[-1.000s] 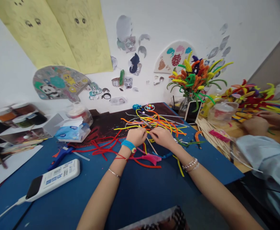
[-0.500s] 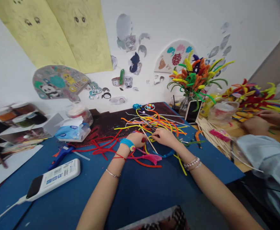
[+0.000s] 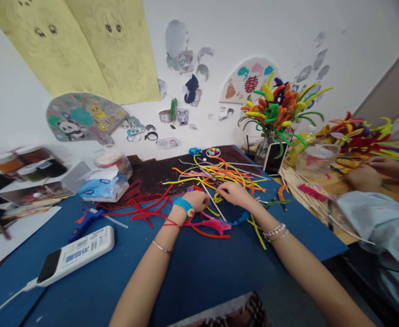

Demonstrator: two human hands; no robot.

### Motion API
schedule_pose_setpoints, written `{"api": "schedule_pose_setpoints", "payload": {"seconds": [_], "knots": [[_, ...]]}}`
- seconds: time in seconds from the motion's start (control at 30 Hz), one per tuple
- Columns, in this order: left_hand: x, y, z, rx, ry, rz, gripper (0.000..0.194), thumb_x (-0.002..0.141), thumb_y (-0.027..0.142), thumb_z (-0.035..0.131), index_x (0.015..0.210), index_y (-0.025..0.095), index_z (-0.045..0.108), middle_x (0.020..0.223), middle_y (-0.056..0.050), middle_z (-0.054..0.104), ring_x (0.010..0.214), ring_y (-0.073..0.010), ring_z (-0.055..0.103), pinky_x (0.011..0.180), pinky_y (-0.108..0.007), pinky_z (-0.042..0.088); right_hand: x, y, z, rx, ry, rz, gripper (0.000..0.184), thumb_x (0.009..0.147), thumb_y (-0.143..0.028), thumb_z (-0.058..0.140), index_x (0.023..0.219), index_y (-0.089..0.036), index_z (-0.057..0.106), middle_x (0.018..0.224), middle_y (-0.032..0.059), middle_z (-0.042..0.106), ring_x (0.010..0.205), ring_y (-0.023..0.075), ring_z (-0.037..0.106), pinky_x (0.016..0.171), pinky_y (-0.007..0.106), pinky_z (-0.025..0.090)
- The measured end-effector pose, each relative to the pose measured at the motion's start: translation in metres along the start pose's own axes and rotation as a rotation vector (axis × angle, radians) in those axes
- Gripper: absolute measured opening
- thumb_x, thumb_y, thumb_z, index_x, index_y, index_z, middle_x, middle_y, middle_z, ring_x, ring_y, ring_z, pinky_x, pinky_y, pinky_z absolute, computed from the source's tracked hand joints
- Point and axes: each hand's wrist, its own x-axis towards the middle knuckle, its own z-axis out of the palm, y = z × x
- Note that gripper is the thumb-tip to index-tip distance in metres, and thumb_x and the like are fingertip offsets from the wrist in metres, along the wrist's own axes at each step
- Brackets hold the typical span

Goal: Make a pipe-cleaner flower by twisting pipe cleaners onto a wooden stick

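My left hand is closed, its fingers curled in and mostly hidden; what they hold I cannot make out. Facing it, my right hand is closed in a pinch at a small looped piece of yellow pipe cleaner. A thin wooden stick slants across the space between both hands. Just below them lie a pink pipe-cleaner bundle and a blue fuzzy piece. Red pipe cleaners spread to the left. Beyond my hands is a heap of orange, yellow and purple ones, with a metal tool on it.
To the left are a white power bank, a blue glue gun and a tissue pack. At right stand a phone and a vase of pipe-cleaner flowers. Another person's hands work beyond the mat's right edge.
My left hand and wrist have turned slightly, shifting the blue wristband a little to the right. My right hand stays nearly in place.
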Motion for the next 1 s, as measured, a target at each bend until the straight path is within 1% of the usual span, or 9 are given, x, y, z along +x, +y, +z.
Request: {"api": "schedule_pose_setpoints", "payload": {"seconds": [0.13, 0.27, 0.37, 0.5, 0.6, 0.67, 0.73, 0.87, 1.0], "knots": [[-0.001, -0.003, -0.002, -0.032, 0.022, -0.005, 0.017, 0.066, 0.015, 0.047, 0.075, 0.017, 0.062, 0.072, -0.004, 0.063, 0.061, -0.0127, 0.055, 0.055, -0.021, 0.037, 0.001, 0.004, 0.002, 0.166, -0.004, 0.073, 0.026, 0.078, -0.034, 0.047, 0.071, -0.017, 0.065, 0.065, 0.0019, 0.063, 0.056, 0.0113, 0.052, 0.05, 0.021, 0.032], [-0.002, -0.006, -0.004, -0.074, 0.046, 0.006, 0.015, 0.063, 0.015, 0.048, 0.071, 0.017, 0.06, 0.069, -0.003, 0.062, 0.06, -0.0123, 0.054, 0.055, -0.021, 0.037, 0.001, 0.006, 0.005, 0.439, -0.039, 0.154, 0.024, 0.074, -0.035, 0.052, 0.073, -0.016, 0.065, 0.064, 0.0021, 0.064, 0.054, 0.0111, 0.054, 0.049, 0.02, 0.037], [-0.001, -0.007, -0.003, -0.145, 0.042, 0.015, 0.015, 0.06, 0.014, 0.05, 0.072, 0.017, 0.06, 0.071, -0.003, 0.063, 0.062, -0.0121, 0.055, 0.056, -0.02, 0.038, 0.001, 0.005, 0.005, 0.682, -0.071, 0.221, 0.023, 0.069, -0.034, 0.058, 0.079, -0.015, 0.065, 0.064, 0.0025, 0.064, 0.055, 0.0115, 0.056, 0.052, 0.022, 0.043], [0.003, -0.003, -0.005, -0.346, 0.173, -0.029, 0.018, 0.066, 0.021, 0.05, 0.08, 0.015, 0.06, 0.072, -0.002, 0.062, 0.064, -0.0113, 0.055, 0.06, -0.02, 0.041, 0.002, 0.0, 0.002, 0.893, -0.07, 0.212, 0.026, 0.065, -0.032, 0.064, 0.083, -0.014, 0.065, 0.068, 0.0036, 0.065, 0.06, 0.0118, 0.058, 0.061, 0.025, 0.048], [0.004, 0.001, -0.012, -0.633, 0.124, -0.111, 0.027, 0.074, 0.034, 0.044, 0.079, 0.013, 0.059, 0.074, -0.004, 0.062, 0.059, -0.0098, 0.054, 0.055, -0.02, 0.042, 0.001, -0.003, 0.0, 1.0, -0.049, 0.217, 0.028, 0.064, -0.032, 0.066, 0.084, -0.013, 0.065, 0.073, 0.0051, 0.065, 0.063, 0.0123, 0.059, 0.066, 0.027, 0.049], [0.003, 0.003, -0.018, -0.833, 0.041, -0.155, 0.031, 0.075, 0.038, 0.043, 0.078, 0.011, 0.057, 0.076, -0.005, 0.061, 0.055, -0.0081, 0.052, 0.05, -0.019, 0.041, 0.001, -0.005, -0.001, 1.074, -0.033, 0.239, 0.029, 0.062, -0.031, 0.068, 0.085, -0.014, 0.065, 0.076, 0.0057, 0.066, 0.065, 0.013, 0.06, 0.07, 0.028, 0.049], [0.001, 0.004, -0.023, -0.956, 0.018, -0.18, 0.031, 0.073, 0.039, 0.047, 0.076, 0.01, 0.056, 0.072, -0.004, 0.059, 0.053, -0.0067, 0.051, 0.048, -0.019, 0.041, 0.0, -0.007, -0.001, 1.149, -0.029, 0.262, 0.03, 0.061, -0.031, 0.07, 0.085, -0.014, 0.065, 0.078, 0.0061, 0.066, 0.068, 0.0136, 0.061, 0.073, 0.029, 0.049], [-0.002, 0.004, -0.026, -1.028, 0.058, -0.19, 0.033, 0.068, 0.042, 0.055, 0.07, 0.01, 0.056, 0.059, 0.0, 0.054, 0.048, -0.0053, 0.048, 0.047, -0.018, 0.041, -0.001, -0.009, -0.001, 1.244, -0.122, 0.299, 0.034, 0.062, -0.032, 0.07, 0.09, -0.014, 0.065, 0.08, 0.0056, 0.066, 0.07, 0.0123, 0.061, 0.073, 0.028, 0.049], [-0.002, 0.0, -0.023, -1.004, 0.061, -0.222, 0.036, 0.062, 0.044, 0.062, 0.069, 0.009, 0.059, 0.058, 0.001, 0.054, 0.049, -0.006, 0.049, 0.046, -0.018, 0.04, -0.002, -0.011, 0.0, 1.182, -0.183, 0.281, 0.031, 0.063, -0.034, 0.068, 0.084, -0.012, 0.065, 0.068, 0.0026, 0.063, 0.061, 0.0097, 0.057, 0.064, 0.025, 0.049]]}}
